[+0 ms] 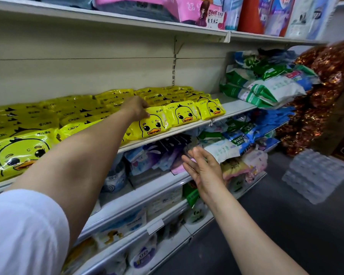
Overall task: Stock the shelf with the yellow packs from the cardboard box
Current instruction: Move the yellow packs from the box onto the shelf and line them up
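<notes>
Yellow packs (pixel 153 126) glossy, flat, left hand (pixel 136 108) grip seemingly pinching one, right hand (pixel 204 169) slack, empty.

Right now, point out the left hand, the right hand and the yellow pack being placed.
left hand (pixel 136 108), head view, back of hand.
right hand (pixel 204 169), head view, open palm.
yellow pack (pixel 151 126), head view, duck face.

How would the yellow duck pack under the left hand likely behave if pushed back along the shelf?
The yellow duck pack looks soft: its glossy film wrinkles, so it would probably flex rather than slide stiffly. The shiny wrap suggests it slips easily under the left hand. Lying flat on the shelf, it seems unlikely to tip or roll.
</notes>
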Motion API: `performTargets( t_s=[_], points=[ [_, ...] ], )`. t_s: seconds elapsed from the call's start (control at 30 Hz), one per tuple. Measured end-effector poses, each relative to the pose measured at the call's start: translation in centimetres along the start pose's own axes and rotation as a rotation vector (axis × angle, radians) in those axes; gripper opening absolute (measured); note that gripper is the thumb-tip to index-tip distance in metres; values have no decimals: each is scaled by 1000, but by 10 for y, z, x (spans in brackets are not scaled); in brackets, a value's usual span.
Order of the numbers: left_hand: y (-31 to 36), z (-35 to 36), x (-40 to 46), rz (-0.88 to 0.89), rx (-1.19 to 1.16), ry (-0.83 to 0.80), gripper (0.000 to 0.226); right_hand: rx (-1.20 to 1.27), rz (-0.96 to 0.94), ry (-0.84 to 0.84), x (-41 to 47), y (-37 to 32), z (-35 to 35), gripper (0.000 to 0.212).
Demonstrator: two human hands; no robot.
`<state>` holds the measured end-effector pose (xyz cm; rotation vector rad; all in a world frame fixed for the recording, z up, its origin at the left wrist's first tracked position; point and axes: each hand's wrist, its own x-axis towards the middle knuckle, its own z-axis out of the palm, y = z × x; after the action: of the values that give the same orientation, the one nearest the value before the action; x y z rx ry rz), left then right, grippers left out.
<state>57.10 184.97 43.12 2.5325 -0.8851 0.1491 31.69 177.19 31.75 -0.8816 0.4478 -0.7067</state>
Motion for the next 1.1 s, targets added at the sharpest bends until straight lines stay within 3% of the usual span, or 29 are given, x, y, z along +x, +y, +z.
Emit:
performTargets(
  t_s=[0.2, 0.3, 0.5, 0.67, 0.77, 0.83, 1.0, 1.1],
  points=[
    [1, 15, -7, 5, 64, 105, 60, -27, 8, -14, -1, 1, -2, 44],
    [11, 20, -24, 10, 67, 250, 64, -56, 15, -31, -1, 2, 1, 44],
    [27, 48, -88, -31, -448, 418, 54, -139, 48, -45, -2, 16, 10, 45],
    [15, 69, -154, -324, -1055, 417, 37, -232, 116, -101, -19, 42, 22, 38],
    [-3, 67, -193, -480, -1351, 469, 27, -269, 170, -139, -37, 57, 31, 15],
    [-19, 63, -221, -578, -1444, 492, 24, -288, 217, -174, -52, 68, 38, 10],
    [-66, 50, -301, -775, -1484, 565, 33, -324, 325, -324, -95, 104, 61, 24],
    [-94, 42, -351, -878, -1482, 641, 37, -350, 424, -386, -129, 132, 79, 15]
  ],
)
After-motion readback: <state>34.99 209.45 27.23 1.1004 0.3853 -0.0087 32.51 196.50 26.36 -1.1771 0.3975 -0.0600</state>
